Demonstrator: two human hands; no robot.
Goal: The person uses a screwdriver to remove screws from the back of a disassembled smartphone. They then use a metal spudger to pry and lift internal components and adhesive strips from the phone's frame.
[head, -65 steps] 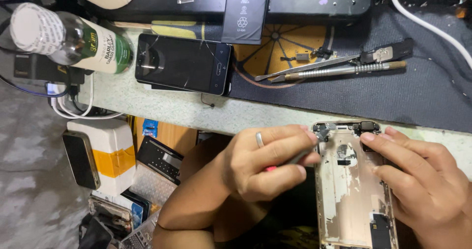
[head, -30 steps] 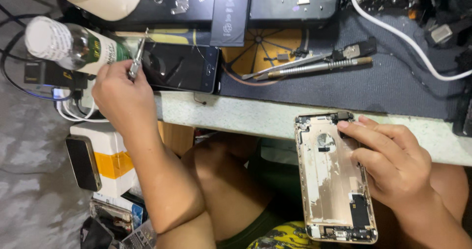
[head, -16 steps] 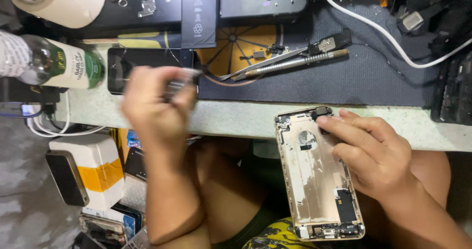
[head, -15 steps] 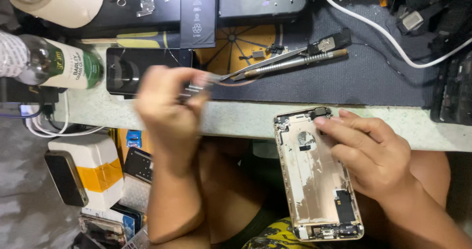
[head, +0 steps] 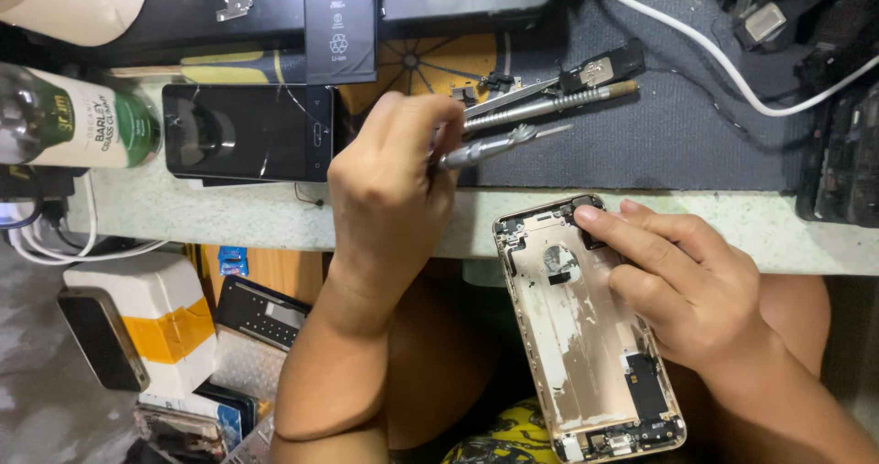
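The left hand (head: pixel 389 175) pinches metal tweezers (head: pixel 499 143) above the mat while the right hand (head: pixel 687 281) steadies an opened gold phone housing (head: pixel 577 327).

Cracked black phone screen (head: pixel 247 132) flat on table, upper left. Bottle's white-and-green label (head: pixel 87 131) just left of it. Black rectangular battery with white printed label (head: pixel 340 17) above screen. White-and-yellow box (head: pixel 156 322) below table edge.

bottle (head: pixel 78 130): green with a white label, lying at 9 o'clock
cracked phone (head: pixel 245 132): black, just right of it
white cable (head: pixel 723 75): at 1 o'clock
tape roll (head: pixel 73 1): at 11 o'clock
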